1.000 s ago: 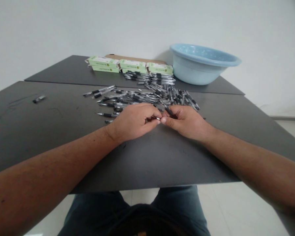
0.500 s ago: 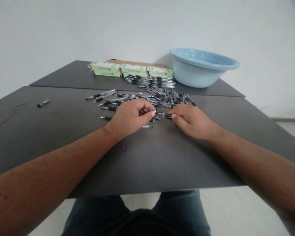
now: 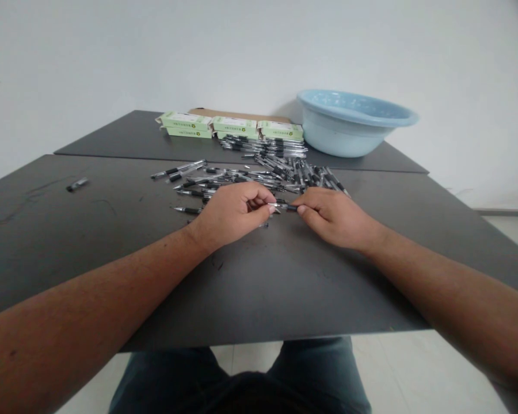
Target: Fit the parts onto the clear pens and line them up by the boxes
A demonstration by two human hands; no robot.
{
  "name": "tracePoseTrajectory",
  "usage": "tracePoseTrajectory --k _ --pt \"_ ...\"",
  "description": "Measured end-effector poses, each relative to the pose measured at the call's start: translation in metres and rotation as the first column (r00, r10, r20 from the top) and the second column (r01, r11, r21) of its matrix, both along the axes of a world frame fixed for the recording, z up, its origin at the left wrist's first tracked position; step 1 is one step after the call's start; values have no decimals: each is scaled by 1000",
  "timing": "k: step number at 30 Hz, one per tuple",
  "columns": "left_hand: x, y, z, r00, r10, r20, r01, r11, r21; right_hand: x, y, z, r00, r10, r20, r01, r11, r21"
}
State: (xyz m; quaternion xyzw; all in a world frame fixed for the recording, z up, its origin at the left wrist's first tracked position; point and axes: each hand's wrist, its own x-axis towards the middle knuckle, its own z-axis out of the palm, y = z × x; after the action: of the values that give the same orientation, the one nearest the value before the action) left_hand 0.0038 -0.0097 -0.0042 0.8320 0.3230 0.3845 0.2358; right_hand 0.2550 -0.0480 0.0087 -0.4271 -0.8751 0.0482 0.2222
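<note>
The left hand [image 3: 236, 215] pinches a small silvery piece [image 3: 272, 204] between thumb and forefinger, at the end of a slim pen with a black grip [image 3: 290, 207]; whether the two are joined is too small to tell. The right hand [image 3: 339, 219] is closed around the pen's other end, which points left, above the dark grey counter [image 3: 259, 299]. Just beyond the hands lies a loose heap of clear and black plastic pens [image 3: 301, 172], with a round light-blue plastic basin [image 3: 341, 138] behind it on the right
</note>
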Motion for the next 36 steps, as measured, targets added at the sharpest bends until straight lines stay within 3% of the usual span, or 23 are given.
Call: tracePoseTrajectory --k 12,28,36 --pt "0 0 -2 996 -3 -90 10 997 80 -5 -4 1 1000 11 13 -11 1000 8" --pt "0 -1 -2 994 5 -106 4 996 89 -10 -8 5 1000 -3 12 3 1000 13" --pt "0 1 -3 995 10 -96 -2 996 87 -10 -9 3 996 -93 -8 94 996 6"
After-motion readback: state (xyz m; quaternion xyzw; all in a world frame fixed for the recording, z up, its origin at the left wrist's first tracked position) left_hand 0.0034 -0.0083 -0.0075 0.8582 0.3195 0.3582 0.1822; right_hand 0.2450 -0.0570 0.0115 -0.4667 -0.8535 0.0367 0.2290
